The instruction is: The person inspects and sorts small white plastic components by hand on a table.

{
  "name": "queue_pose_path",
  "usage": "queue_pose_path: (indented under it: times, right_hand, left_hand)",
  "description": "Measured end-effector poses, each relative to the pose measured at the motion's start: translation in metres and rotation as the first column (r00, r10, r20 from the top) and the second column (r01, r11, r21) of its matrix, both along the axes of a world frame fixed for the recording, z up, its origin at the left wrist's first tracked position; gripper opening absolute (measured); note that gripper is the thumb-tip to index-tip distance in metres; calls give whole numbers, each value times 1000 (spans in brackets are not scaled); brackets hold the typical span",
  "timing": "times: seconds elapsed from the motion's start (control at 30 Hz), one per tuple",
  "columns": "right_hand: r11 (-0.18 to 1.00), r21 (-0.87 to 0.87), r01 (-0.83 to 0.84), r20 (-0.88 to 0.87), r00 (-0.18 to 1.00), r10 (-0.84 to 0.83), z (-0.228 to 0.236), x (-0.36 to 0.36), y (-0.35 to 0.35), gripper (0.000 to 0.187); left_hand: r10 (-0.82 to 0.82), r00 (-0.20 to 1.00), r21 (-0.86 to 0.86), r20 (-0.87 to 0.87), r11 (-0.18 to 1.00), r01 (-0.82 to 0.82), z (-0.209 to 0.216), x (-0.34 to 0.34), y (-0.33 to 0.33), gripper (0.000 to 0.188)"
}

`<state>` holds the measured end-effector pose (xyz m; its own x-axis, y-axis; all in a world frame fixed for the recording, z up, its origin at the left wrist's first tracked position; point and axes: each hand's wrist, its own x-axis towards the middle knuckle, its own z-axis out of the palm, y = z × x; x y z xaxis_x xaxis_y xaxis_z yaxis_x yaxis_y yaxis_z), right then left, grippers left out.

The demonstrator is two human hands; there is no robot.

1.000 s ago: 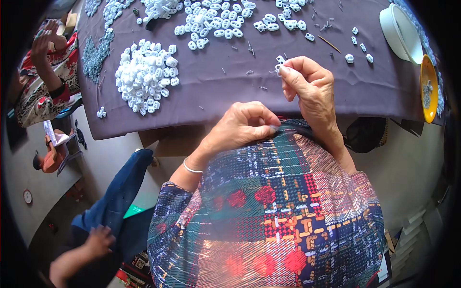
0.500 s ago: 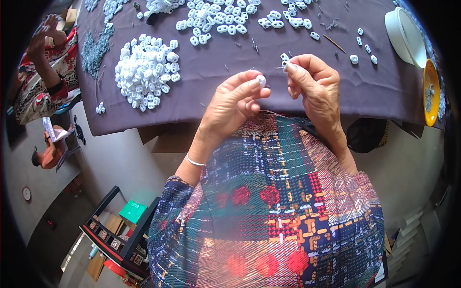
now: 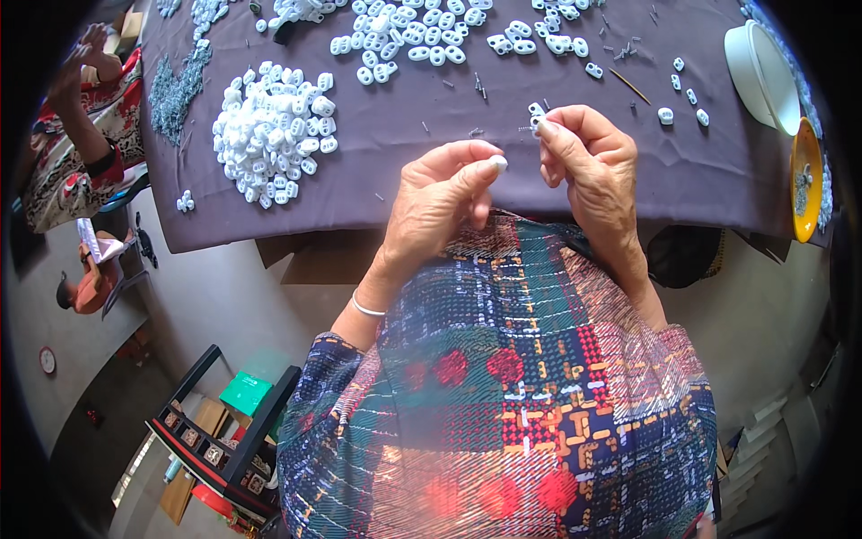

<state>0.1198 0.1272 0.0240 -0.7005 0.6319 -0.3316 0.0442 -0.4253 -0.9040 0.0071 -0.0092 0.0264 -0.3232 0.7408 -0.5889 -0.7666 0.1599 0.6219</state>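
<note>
White piece (image 3: 499, 163) is looking light, hard, slick, best pinched by its sides; left hand (image 3: 435, 199) fingers are grasping it, right hand (image 3: 591, 163) fingers seemingly a second piece (image 3: 536, 109).

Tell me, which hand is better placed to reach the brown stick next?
Probably the right hand: it is nearer the brown stick. The left hand is farther away, pinching a small white piece.

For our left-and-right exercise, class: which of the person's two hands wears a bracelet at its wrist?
The left hand: a thin white ring-shaped bracelet circles its wrist, while the right hand has a bare wrist.
</note>
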Motion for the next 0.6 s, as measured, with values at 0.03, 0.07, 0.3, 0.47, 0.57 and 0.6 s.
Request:
queue_pose_path:
  times: [0.03, 0.07, 0.3, 0.47, 0.57, 0.6]
  right_hand:
    - [1000, -4, 5, 1, 1000, -5, -1, 0, 0, 12]
    - [1000, -2, 6, 1, 1000, -6, -2, 0, 0, 12]
    - [1000, -18, 5, 8, 1000, -5, -5, 0, 2, 11]
    - [999, -36, 1, 14, 1000, -1, -4, -3, 2, 11]
    - [999, -35, -12, 23, 1000, 13, -5, -5, 2, 11]
    - [1000, -29, -7, 19, 1000, 7, -6, -6, 1, 12]
  left_hand:
    - [-32, 997, -3, -74, 999, 31, 1, 1, 0, 20]
    - [-63, 987, -8, -148, 998, 63, 1, 1, 0, 19]
    - [-121, 925, -35, -359, 993, 116, 2, 10, -3, 12]
    - [-88, 886, -42, -455, 996, 77, -1, 10, -3, 10]
    - [2, 823, -19, -568, 1000, -15, -6, 7, 3, 14]
    - [55, 807, 3, -588, 998, -66, -6, 6, 5, 15]
